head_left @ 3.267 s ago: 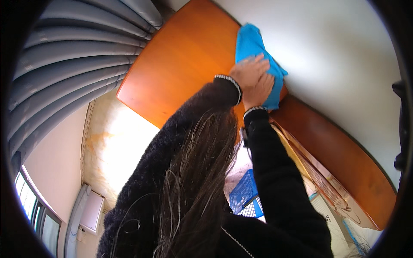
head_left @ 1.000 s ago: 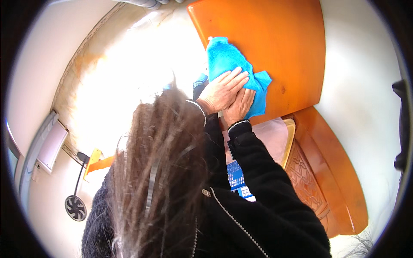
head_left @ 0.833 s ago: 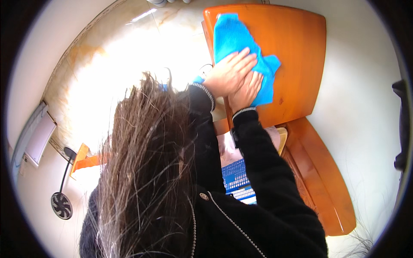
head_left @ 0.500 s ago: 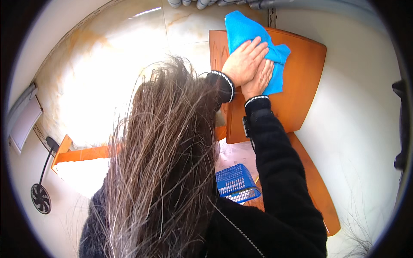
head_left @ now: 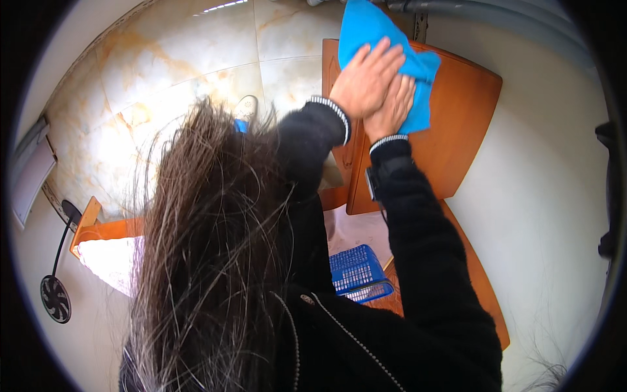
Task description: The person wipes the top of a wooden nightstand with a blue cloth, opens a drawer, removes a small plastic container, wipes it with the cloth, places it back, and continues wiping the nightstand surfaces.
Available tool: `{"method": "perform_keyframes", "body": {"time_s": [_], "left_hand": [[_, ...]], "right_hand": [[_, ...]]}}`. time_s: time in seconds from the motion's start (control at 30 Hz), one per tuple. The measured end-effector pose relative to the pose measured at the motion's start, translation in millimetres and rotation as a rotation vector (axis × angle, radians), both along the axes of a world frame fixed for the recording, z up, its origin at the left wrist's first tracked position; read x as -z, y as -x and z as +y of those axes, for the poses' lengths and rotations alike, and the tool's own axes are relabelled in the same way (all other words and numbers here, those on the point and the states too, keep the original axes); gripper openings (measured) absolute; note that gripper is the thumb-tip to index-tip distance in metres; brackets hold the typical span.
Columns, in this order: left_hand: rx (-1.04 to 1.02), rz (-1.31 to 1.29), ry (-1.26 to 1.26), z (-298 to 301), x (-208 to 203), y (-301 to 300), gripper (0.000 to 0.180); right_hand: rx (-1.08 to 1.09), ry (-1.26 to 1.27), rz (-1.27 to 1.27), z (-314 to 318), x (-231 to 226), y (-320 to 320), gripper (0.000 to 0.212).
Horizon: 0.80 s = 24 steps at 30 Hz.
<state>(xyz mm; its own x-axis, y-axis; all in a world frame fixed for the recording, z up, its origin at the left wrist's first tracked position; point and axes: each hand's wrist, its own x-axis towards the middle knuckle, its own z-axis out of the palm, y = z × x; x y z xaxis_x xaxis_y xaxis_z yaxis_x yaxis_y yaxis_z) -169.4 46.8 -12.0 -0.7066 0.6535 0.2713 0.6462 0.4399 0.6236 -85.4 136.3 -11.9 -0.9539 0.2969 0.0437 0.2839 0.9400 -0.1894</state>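
Note:
A bright blue cloth (head_left: pixel 375 32) lies spread over the far left part of a reddish-brown wooden cabinet top (head_left: pixel 462 111); one corner of it hangs past the far edge. My left hand (head_left: pixel 367 77) lies flat on the cloth with its fingers stretched out, and its heel overlaps the right one. Just beside and partly under it, my right hand (head_left: pixel 390 110) presses on the cloth, fingers straight. Both palms are hidden, and neither hand's fingers curl around the cloth.
A blue plastic basket (head_left: pixel 358 273) stands below the cabinet top, near my right arm. Long hair (head_left: pixel 202 248) hides much of the left middle. A wooden frame with a pale cover (head_left: pixel 108 258) is at the left, with a small black fan (head_left: pixel 55 299) beside it. A white wall (head_left: pixel 522 215) rises at the right.
Both hands and the cloth have slid slightly away from me on the wood. My left forearm shows more, and a shoe has come into view on the floor.

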Motion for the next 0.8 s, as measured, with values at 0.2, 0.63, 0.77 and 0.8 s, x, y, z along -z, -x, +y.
{"method": "perform_keyframes", "body": {"time_s": [0.2,0.63,0.77,0.8], "left_hand": [[-0.265,-0.378,-0.255,19,8,12,0.061],[-0.151,-1.3,-0.5,-51,15,-202,0.064],[-0.219,-1.111,-0.675,-22,32,-137,0.067],[-0.212,-1.157,-0.706,-16,39,-112,0.071]], "right_hand": [[0.001,0.105,0.108,1,-2,32,0.063],[-0.162,0.129,-0.092,-42,-19,-148,0.054],[-0.23,0.113,0.011,-16,-15,-76,0.054],[-0.22,0.086,0.038,-12,-11,-53,0.054]]}}
